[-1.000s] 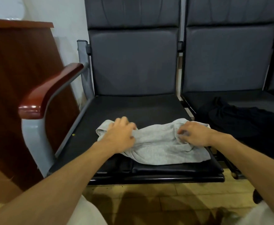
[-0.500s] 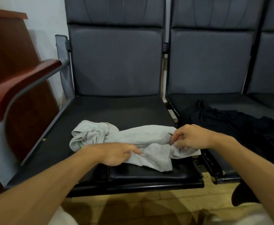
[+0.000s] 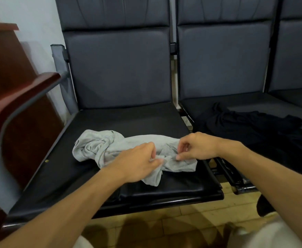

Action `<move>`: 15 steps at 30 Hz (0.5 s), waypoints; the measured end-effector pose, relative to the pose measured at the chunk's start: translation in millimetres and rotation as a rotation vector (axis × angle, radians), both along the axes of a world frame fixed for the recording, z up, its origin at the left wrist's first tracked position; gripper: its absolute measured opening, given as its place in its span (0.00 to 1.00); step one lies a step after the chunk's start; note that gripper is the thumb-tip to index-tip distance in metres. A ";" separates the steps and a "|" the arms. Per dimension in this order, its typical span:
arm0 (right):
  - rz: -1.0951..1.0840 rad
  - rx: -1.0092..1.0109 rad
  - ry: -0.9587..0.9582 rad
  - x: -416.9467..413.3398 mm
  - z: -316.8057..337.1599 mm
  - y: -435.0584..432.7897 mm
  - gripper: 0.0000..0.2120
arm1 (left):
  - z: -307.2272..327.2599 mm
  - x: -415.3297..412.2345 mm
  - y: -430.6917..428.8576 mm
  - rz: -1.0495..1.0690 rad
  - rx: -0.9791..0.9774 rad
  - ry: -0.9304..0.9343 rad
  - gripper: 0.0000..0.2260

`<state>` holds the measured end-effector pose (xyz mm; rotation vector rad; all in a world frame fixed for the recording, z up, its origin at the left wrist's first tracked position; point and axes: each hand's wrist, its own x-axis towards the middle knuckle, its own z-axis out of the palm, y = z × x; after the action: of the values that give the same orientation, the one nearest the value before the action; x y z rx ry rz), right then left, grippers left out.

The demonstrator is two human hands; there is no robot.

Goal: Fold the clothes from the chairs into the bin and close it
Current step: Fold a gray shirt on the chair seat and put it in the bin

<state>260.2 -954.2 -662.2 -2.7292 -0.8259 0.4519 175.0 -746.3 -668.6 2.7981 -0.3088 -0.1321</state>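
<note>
Grey garment crumpled, long axis left–right across seat.
Left hand and right hand both pinch its right end — bulk trails leftward.

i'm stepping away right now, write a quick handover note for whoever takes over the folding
Left hand: pinches the grey garment near its front edge.
Right hand: pinches the same garment close beside it.
Things: grey garment lies crumpled on the left chair seat; black garment lies unfolded on the next seat. The bin is not in view.
Done: neither garment looks folded.
Left: fold the grey garment, then the black one, put both in the bin, close it.
</note>
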 end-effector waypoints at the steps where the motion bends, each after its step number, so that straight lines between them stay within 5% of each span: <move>1: 0.010 -0.026 0.036 -1.4 -2.1 4.2 0.22 | -1.4 -1.7 -6.1 0.018 0.038 0.074 0.15; 4: 0.076 -0.185 0.045 -6.4 -9.7 15.8 0.34 | -9.7 -1.6 -11.3 0.022 0.204 0.143 0.23; 7: 0.149 -0.307 -0.066 -8.5 -15.9 20.9 0.33 | -19.5 5.1 -3.6 0.025 0.176 0.065 0.11; 10: 0.135 -0.135 -0.084 -4.9 -17.6 16.6 0.19 | -19.3 9.6 11.2 0.098 -0.006 0.031 0.02; 15: -0.010 0.113 -0.107 -0.7 -11.9 4.0 0.13 | -9.3 10.1 36.7 0.224 -0.218 0.023 0.07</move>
<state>259.5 -950.2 -674.1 -2.6705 -0.8373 0.2506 185.2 -709.6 -677.9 2.5901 -0.0020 -0.0733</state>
